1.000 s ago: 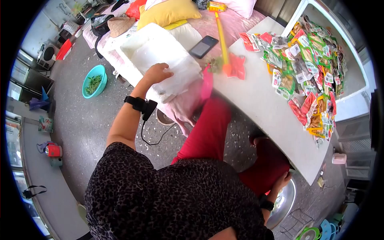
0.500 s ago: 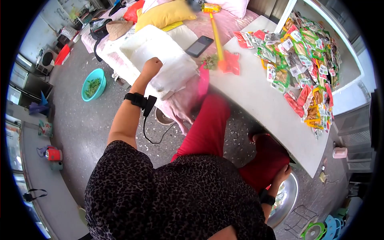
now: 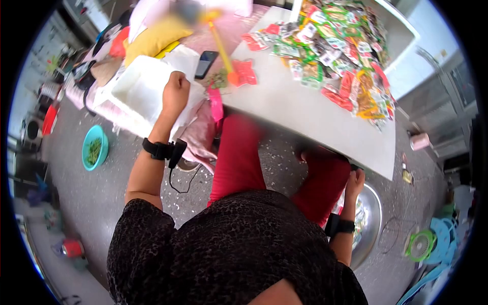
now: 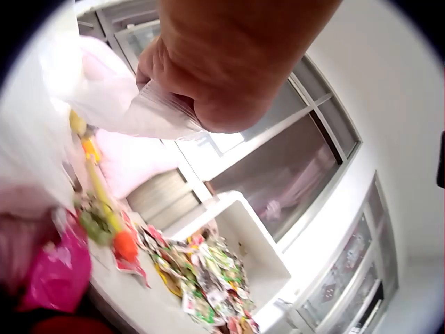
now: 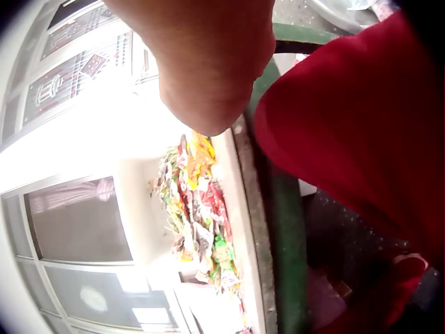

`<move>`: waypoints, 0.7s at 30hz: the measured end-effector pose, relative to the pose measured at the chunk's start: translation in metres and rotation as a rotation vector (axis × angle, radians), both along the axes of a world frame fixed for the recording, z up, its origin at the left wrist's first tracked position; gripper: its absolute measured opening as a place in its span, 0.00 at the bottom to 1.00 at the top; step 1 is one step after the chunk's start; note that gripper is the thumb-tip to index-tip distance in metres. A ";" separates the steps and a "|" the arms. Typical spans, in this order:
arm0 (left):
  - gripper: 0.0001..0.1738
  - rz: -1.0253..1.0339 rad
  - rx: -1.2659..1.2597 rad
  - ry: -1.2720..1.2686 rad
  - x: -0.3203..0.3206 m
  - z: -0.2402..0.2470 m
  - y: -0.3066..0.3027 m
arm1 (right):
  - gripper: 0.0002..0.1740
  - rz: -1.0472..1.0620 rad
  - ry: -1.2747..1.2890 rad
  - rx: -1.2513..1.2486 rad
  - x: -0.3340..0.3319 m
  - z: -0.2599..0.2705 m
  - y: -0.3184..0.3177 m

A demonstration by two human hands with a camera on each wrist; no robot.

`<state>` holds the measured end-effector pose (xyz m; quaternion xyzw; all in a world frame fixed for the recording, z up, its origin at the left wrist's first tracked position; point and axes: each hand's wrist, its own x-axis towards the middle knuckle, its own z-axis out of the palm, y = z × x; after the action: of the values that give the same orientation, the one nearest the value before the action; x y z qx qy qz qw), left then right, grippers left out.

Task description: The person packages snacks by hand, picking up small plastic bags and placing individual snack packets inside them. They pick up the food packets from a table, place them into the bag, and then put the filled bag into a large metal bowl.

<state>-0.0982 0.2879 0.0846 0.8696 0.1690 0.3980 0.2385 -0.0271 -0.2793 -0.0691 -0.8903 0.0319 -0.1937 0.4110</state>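
Observation:
In the head view my left hand (image 3: 176,94) is raised over the side of a white box (image 3: 124,84) on the bed. Its curled fingers grip thin, translucent white plastic, a bag (image 4: 156,115) by its look, gathered into folds under the hand in the left wrist view. My right hand (image 3: 355,183) lies beside the knee of my red trousers (image 3: 323,178), near the table's corner and above a metal basin (image 3: 377,216). No thing shows in it; its fingers are mostly hidden in the right wrist view.
Many colourful sealed food packets (image 3: 335,46) spill from a white tub (image 3: 401,35) onto the white table (image 3: 305,104). A phone (image 3: 206,63), a yellow-handled tool (image 3: 221,46) and a red packet (image 3: 245,72) lie nearby. A turquoise basin (image 3: 104,147) of greens stands on the floor.
My left hand went from spread fingers over the box to a curled grip, and has lifted the white plastic. The head view has turned rightward. My right hand stays by the knee.

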 end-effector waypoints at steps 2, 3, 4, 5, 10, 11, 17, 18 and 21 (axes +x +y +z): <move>0.05 -0.142 -0.072 -0.035 0.019 -0.002 -0.031 | 0.14 0.039 -0.019 0.037 -0.003 0.034 0.021; 0.06 -0.197 -0.040 -0.053 0.033 -0.012 -0.042 | 0.13 0.071 -0.001 0.021 -0.004 0.052 0.031; 0.07 -0.251 -0.066 -0.012 0.043 -0.016 -0.059 | 0.11 0.146 -0.049 -0.011 -0.004 0.065 0.041; 0.09 -0.317 -0.066 -0.058 0.053 -0.025 -0.077 | 0.10 0.197 -0.066 0.037 0.001 0.061 0.043; 0.16 -0.492 -0.083 0.141 0.086 -0.052 -0.169 | 0.11 0.346 -0.149 0.103 0.015 0.074 0.093; 0.16 -0.516 -0.099 0.160 0.092 -0.063 -0.184 | 0.12 0.371 -0.155 0.114 0.022 0.067 0.101; 0.16 -0.640 -0.208 0.328 0.093 -0.082 -0.256 | 0.16 0.291 0.445 0.835 0.031 0.096 0.176; 0.16 -0.648 -0.221 0.342 0.092 -0.082 -0.263 | 0.15 0.287 0.496 0.841 0.037 0.095 0.180; 0.16 -0.667 -0.270 0.374 0.096 -0.085 -0.273 | 0.12 0.473 0.521 0.768 0.060 0.071 0.181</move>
<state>-0.0026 0.0153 -0.0001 0.8950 -0.0313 0.1078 0.4317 0.0327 -0.0980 0.0014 -0.6767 -0.0002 0.1580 0.7191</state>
